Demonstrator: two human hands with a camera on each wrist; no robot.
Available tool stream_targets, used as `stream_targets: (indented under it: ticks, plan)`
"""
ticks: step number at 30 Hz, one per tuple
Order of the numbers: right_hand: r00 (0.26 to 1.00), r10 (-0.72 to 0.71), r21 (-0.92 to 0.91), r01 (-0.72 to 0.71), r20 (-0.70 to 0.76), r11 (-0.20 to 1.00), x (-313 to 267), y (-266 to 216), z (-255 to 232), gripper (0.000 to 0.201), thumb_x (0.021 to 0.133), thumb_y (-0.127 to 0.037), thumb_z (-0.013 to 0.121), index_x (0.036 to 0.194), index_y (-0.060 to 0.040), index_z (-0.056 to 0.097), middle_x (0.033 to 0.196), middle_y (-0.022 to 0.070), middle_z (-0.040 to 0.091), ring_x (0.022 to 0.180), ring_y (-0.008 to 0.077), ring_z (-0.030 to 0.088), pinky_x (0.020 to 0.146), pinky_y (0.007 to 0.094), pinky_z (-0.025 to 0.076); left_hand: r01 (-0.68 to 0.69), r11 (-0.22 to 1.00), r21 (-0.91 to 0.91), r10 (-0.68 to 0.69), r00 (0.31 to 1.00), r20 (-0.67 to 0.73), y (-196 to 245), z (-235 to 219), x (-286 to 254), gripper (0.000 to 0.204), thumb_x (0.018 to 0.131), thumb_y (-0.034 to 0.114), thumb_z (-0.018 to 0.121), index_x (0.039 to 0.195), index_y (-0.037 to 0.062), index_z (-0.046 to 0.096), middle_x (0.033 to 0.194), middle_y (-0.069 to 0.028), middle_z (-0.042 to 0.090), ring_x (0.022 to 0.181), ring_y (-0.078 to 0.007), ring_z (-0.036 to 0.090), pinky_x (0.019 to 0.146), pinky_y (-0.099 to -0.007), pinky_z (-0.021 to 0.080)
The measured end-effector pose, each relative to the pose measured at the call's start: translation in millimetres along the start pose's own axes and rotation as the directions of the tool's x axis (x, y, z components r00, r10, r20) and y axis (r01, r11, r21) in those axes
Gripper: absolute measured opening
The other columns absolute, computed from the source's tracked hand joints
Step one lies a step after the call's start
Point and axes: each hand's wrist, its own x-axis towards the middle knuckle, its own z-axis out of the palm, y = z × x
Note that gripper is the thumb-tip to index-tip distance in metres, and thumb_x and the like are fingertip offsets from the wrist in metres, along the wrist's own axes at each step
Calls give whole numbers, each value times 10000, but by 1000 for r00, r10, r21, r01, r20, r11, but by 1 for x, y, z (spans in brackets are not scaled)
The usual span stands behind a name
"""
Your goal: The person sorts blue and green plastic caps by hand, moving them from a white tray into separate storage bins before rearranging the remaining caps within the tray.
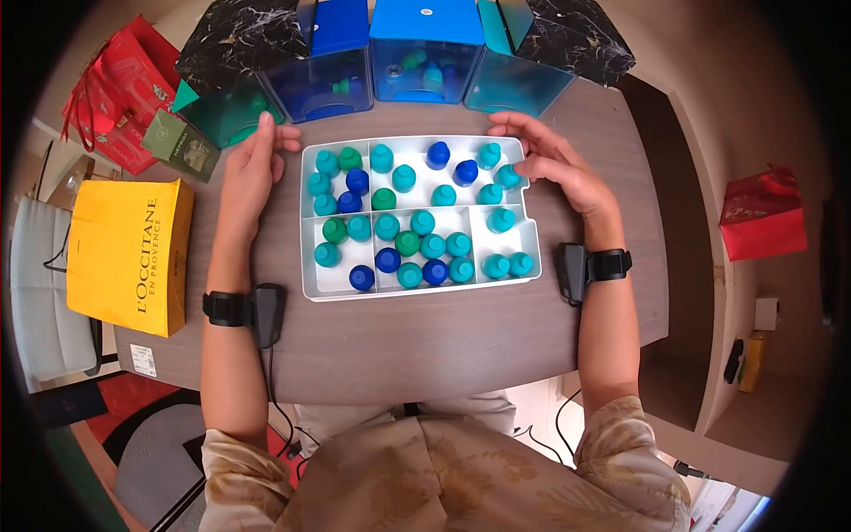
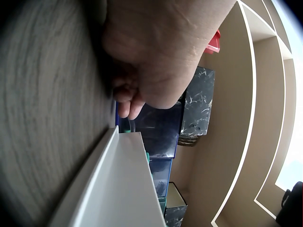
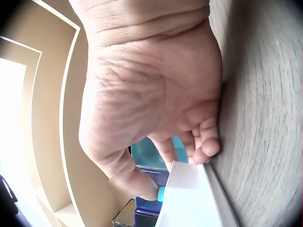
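Observation:
A white divided tray (image 1: 425, 294) sits on the table, holding several small bottle-shaped pieces in teal, dark blue and green. Beside the tray's left wall, my left hand (image 1: 252, 170) rests on the table on its edge, thumb up and fingers loosely bent, holding nothing. The left wrist view shows its fingertips (image 2: 125, 108) close to the tray corner. My right hand (image 1: 567, 173) is at the far right corner. Its thumb reaches over the rim beside a teal bottle-shaped piece (image 1: 508, 176), while the other fingers (image 3: 208, 147) stay outside, loosely bent by the tray wall.
Behind the tray stand a green bin (image 1: 232, 117), a dark blue bin (image 1: 310, 93), a light blue bin (image 1: 427, 35) and a teal bin (image 1: 514, 87). Black marbled boxes (image 1: 244, 44) flank them. A yellow paper bag (image 1: 124, 257) and a small green box (image 1: 182, 146) stand left.

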Motion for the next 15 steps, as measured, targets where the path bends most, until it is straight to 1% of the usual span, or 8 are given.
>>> stream_targets:
  ticks: [4, 7, 10, 13, 15]
  plan:
    - [1000, -9, 17, 9, 15, 1000, 0, -2, 0, 676, 860, -139, 750, 1509, -80, 566, 1339, 20, 636, 1019, 85, 568, 915, 232, 481, -6, 1000, -8, 6, 1000, 4, 0, -2, 2, 617, 1130, 540, 454, 1107, 8, 765, 918, 18, 693, 658, -36, 423, 626, -196, 355]
    - [998, -51, 34, 50, 43, 998, 1, 3, -2, 698, 869, -142, 774, 1525, -73, 547, 1353, 21, 630, 1039, 94, 573, 973, 238, 481, -9, 1000, -4, 9, 1000, 4, -1, -2, 2, 618, 1128, 543, 455, 1104, 9, 766, 919, 18, 693, 655, -37, 421, 628, -196, 356]
    - [998, -35, 40, 33, 48, 999, 0, 2, -3, 714, 874, -140, 794, 1536, -71, 535, 1358, 23, 631, 1045, 100, 574, 1008, 245, 479, -15, 1000, 0, 15, 1000, 2, -1, -1, 3, 619, 1129, 542, 451, 1105, 9, 766, 919, 18, 694, 652, -38, 421, 629, -199, 359]
    - [997, -53, 21, 52, 48, 998, 0, 4, -2, 688, 900, -184, 782, 1535, -73, 539, 1345, 17, 639, 1038, 86, 568, 952, 236, 481, -8, 1000, -1, 8, 1000, 5, -1, 0, 1, 621, 1130, 540, 448, 1103, 9, 767, 917, 18, 693, 653, -39, 421, 631, -201, 360]
    - [999, -25, 1, 25, 41, 1000, -1, 0, -3, 646, 922, -224, 767, 1514, -75, 560, 1325, 9, 646, 1024, 73, 565, 889, 228, 473, -12, 1000, 1, 12, 1000, 4, 0, -1, 1, 621, 1130, 540, 449, 1102, 8, 768, 916, 17, 693, 654, -40, 421, 632, -201, 360]
